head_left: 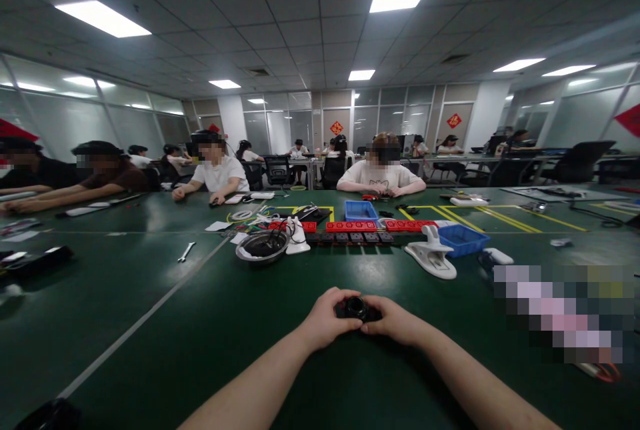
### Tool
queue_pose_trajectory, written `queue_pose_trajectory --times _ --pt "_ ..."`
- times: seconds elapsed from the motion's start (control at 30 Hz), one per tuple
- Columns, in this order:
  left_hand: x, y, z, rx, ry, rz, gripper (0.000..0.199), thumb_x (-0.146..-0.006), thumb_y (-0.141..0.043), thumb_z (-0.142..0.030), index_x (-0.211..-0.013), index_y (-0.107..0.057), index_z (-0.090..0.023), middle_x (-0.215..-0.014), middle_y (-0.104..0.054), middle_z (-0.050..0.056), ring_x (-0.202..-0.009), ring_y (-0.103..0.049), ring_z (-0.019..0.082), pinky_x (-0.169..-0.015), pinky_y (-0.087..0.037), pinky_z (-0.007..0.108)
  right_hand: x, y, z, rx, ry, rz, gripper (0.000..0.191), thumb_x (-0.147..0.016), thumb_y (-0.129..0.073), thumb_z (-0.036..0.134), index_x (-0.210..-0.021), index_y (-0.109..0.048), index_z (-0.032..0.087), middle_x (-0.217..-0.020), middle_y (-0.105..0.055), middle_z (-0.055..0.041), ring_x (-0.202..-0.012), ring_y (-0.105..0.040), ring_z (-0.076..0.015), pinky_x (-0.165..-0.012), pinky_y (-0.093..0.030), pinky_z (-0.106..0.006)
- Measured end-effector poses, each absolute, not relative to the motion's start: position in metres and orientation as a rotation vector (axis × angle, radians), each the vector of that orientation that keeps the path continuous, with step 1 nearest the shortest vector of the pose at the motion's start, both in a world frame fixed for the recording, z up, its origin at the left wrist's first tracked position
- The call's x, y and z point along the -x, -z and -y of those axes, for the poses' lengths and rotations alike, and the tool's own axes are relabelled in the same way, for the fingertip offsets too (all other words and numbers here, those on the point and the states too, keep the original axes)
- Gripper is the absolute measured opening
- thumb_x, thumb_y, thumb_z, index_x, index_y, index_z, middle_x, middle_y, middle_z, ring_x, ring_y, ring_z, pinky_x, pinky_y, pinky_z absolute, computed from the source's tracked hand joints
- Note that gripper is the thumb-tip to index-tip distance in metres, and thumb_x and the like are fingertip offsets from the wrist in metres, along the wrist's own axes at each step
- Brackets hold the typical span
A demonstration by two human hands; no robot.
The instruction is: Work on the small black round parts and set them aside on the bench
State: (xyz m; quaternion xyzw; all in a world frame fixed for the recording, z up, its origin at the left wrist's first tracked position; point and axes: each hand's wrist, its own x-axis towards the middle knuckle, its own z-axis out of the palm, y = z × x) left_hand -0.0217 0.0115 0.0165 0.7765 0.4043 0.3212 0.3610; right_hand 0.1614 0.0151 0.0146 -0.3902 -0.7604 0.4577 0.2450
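While both forearms reach in from the lower edge of the view, the left hand (327,319) and the right hand (393,321) meet around a small black round part (356,308) at the near middle of the green tabletop (240,343). The fingers of each hand are curled narrow against the part, one hand on either side of it, with the thumbs close together at its near edge. Its ring-shaped upper face, with a dark centre, shows between them; whether it touches the tabletop cannot be told.

Beyond the hands, a row of red blocks (351,226) runs across the tabletop, with a row of black blocks (356,239) just on its near side. To the left of these stand a white stand (299,238) and, beside it, a round metal bowl (262,247) holding dark items. A wrench (187,252) lies farther left, well apart from the bowl. To the right, a white clip-like base (432,255) sits beside a blue bin (461,241), and a smaller blue bin (360,211) lies behind the red row. Across the tabletop, a person in a pale shirt (381,177) sits with both hands near a small red item (369,198).
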Motion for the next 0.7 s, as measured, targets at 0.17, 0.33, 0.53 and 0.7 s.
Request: queue_pose_trajectory --times 0.17,0.33,0.53,0.7 --pt "0.021 -0.012 -0.013 -1.990 -0.852 -1.047 0.046 -0.060 -0.067 -0.028 -0.104 -0.054 -0.024 -0.089 -0.048 0.001 -0.078 -0.047 0.016 -0.070 -0.038 0.027 -0.162 -0.012 -0.017 1.110 -1.197 2.091 0.035 -0.062 -0.061 0.020 -0.095 -0.053 0.014 -0.088 -0.057 -0.0024 -0.078 -0.051 -0.0172 -0.067 -0.040 -0.027" --pt "0.017 -0.011 -0.010 -1.969 -0.894 -1.102 0.044 -0.057 -0.069 -0.024 -0.099 -0.055 -0.023 -0.087 -0.049 0.000 -0.078 -0.047 0.016 -0.068 -0.038 0.025 -0.159 -0.005 -0.018 1.210 -1.016 2.105 0.032 -0.058 -0.064 0.023 -0.086 -0.051 0.015 -0.079 -0.055 -0.0001 -0.072 -0.049 -0.0148 -0.060 -0.037 -0.023" --pt "0.006 -0.005 -0.005 -1.949 -1.045 -1.312 0.039 -0.056 -0.068 -0.022 -0.092 -0.054 -0.021 -0.085 -0.049 0.000 -0.077 -0.047 0.015 -0.068 -0.038 0.025 -0.142 0.006 -0.014 1.515 -0.533 2.080 0.025 -0.056 -0.062 0.027 -0.070 -0.043 0.017 -0.069 -0.052 0.0003 -0.064 -0.047 -0.0145 -0.054 -0.032 -0.022" --pt "0.006 -0.005 -0.006 -1.947 -1.049 -1.325 0.038 -0.057 -0.068 -0.021 -0.091 -0.053 -0.021 -0.087 -0.049 0.000 -0.078 -0.047 0.015 -0.070 -0.037 0.025 -0.136 0.003 -0.008 1.538 -0.385 2.083 0.020 -0.060 -0.057 0.023 -0.078 -0.047 0.017 -0.077 -0.055 -0.0034 -0.074 -0.050 -0.0180 -0.063 -0.035 -0.026"
